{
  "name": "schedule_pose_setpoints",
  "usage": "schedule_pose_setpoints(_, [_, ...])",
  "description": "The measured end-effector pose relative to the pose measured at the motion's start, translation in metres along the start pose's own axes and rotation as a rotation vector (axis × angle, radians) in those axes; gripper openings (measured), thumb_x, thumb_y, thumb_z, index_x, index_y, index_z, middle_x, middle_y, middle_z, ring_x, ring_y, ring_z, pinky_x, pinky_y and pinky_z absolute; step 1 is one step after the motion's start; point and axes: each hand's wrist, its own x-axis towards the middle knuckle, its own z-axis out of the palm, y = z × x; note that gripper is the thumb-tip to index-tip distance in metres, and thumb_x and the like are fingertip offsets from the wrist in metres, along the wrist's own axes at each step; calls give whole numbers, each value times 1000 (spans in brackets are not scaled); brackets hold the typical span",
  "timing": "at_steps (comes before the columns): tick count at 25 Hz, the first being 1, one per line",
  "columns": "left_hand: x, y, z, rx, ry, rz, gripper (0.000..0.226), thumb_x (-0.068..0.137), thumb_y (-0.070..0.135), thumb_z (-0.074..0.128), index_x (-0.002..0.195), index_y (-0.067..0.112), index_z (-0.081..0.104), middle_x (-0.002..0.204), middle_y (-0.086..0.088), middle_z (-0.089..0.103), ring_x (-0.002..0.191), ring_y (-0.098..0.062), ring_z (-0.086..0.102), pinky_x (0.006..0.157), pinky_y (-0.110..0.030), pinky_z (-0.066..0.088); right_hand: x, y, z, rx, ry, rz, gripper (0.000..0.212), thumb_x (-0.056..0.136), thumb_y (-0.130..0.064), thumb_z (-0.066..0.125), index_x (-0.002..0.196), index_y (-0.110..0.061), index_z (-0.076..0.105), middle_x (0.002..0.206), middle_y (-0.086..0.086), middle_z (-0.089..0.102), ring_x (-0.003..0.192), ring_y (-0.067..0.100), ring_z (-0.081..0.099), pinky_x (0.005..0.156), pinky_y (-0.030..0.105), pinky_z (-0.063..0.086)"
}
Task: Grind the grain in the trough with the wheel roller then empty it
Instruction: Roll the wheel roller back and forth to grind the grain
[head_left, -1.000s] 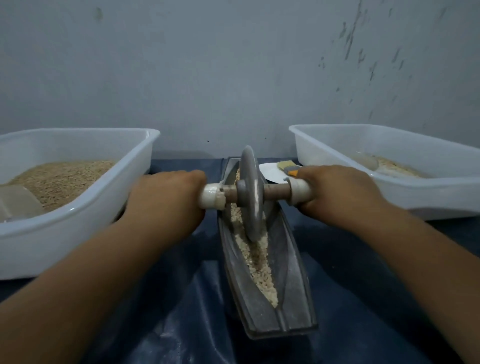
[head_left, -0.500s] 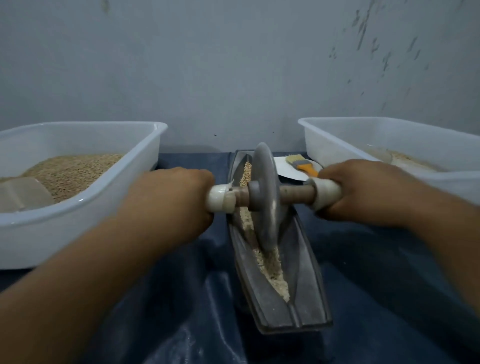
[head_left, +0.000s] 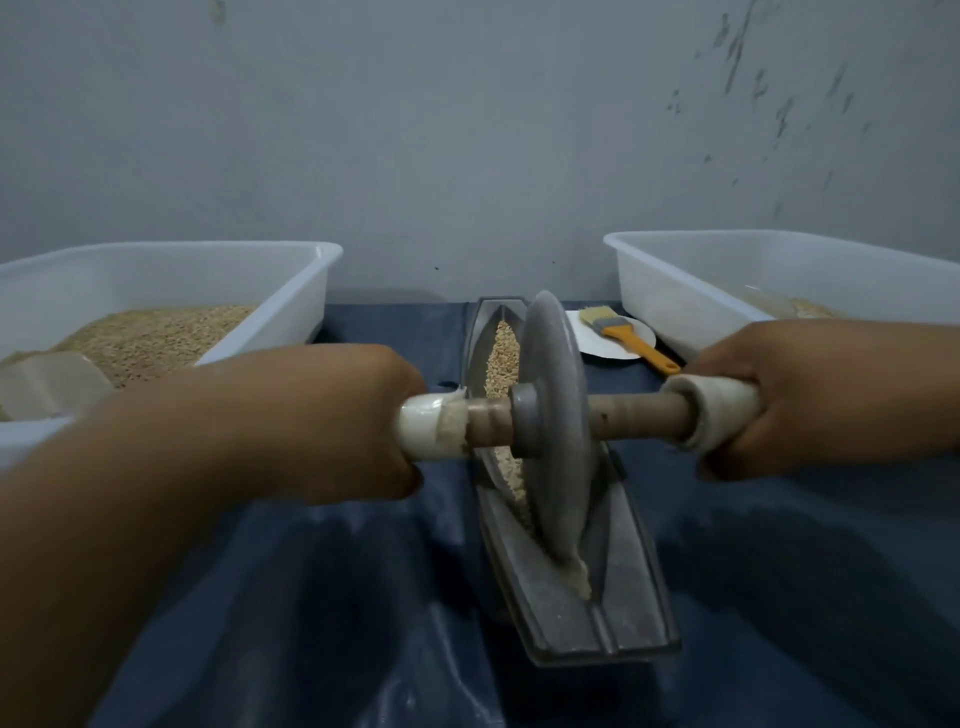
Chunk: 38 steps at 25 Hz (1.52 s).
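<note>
A grey boat-shaped metal trough (head_left: 623, 587) lies lengthwise on the dark blue cloth in the middle. Pale grain (head_left: 504, 353) fills its groove at the far end, and a little shows at the near end under the wheel. The grey disc of the wheel roller (head_left: 553, 415) stands on edge in the groove, near the trough's near half. A wooden axle with white-wrapped ends runs through it. My left hand (head_left: 332, 421) grips the left end of the axle. My right hand (head_left: 810, 395) grips the right end.
A white tub (head_left: 291, 317) holding grain and a clear scoop (head_left: 49, 384) stands at the left. Another white tub (head_left: 675, 291) stands at the right. A yellow-handled brush (head_left: 628, 338) lies on a white plate (head_left: 592, 348) behind the trough. A grey wall closes the back.
The wheel has rolled toward me along the trough, from the far middle to the near half, with both hands drawn back. More grain shows at the far end now.
</note>
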Motion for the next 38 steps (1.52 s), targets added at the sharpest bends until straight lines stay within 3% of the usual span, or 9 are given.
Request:
schedule_pose_setpoints(5, [26,14,28,90,392,-150,17,81,35,61,79,31,44,70,9,49,70,-15,53,64,-30,45,39,-20,32,-241,567,35,16,81,-42,65,91,-31,60,86,-6,66,83,25,62,61,30,35])
schedule_pose_setpoints(8, [26,11,21,93,297,-108,17,80,27,61,76,29,45,75,7,55,70,-14,55,66,-30,49,34,-12,23,-211,361,62,16,75,-43,67,85,-34,58,80,-9,66,73,15,60,61,31,43])
schedule_pose_setpoints(12, [0,13,7,131,162,7,15,68,31,63,66,34,48,62,10,57,56,-2,53,53,-23,46,1,-5,1,-35,-56,5,53,42,-67,61,92,-51,60,79,-27,64,66,-3,62,60,30,54])
schedule_pose_setpoints(15, [-1,17,8,152,208,2,15,68,34,63,68,33,48,63,10,57,56,-3,53,54,-23,46,4,-16,10,-26,65,-25,48,45,-66,60,88,-46,61,75,-21,65,64,3,62,57,29,51])
schedule_pose_setpoints(19, [22,22,23,168,407,-79,20,83,33,57,76,29,39,74,7,53,68,-15,52,63,-30,43,38,-26,35,-172,442,105,20,80,-46,64,94,-32,59,87,-8,67,81,22,62,61,30,43])
schedule_pose_setpoints(23, [23,20,17,145,320,-22,25,83,27,59,72,30,37,73,8,51,66,-11,50,65,-29,45,33,-15,26,-121,235,60,17,71,-36,69,85,-35,59,81,-8,67,73,13,62,61,32,49])
schedule_pose_setpoints(28, [-9,15,1,134,188,80,17,66,42,63,70,35,49,61,12,56,53,0,52,50,-21,42,-5,-4,-1,59,-97,-68,55,45,-62,64,96,-45,63,76,-18,67,62,3,64,57,30,55])
schedule_pose_setpoints(35, [27,26,24,239,470,-92,16,88,34,53,83,29,38,68,8,39,66,-15,43,47,-27,19,46,-23,42,-209,496,75,19,81,-41,65,97,-32,61,94,-5,68,89,24,63,65,30,41])
schedule_pose_setpoints(38, [26,22,21,167,345,-46,23,86,30,57,76,29,36,71,9,44,66,-12,47,59,-29,37,37,-17,30,-152,316,37,16,75,-37,68,87,-32,59,85,-7,67,78,16,63,63,31,47])
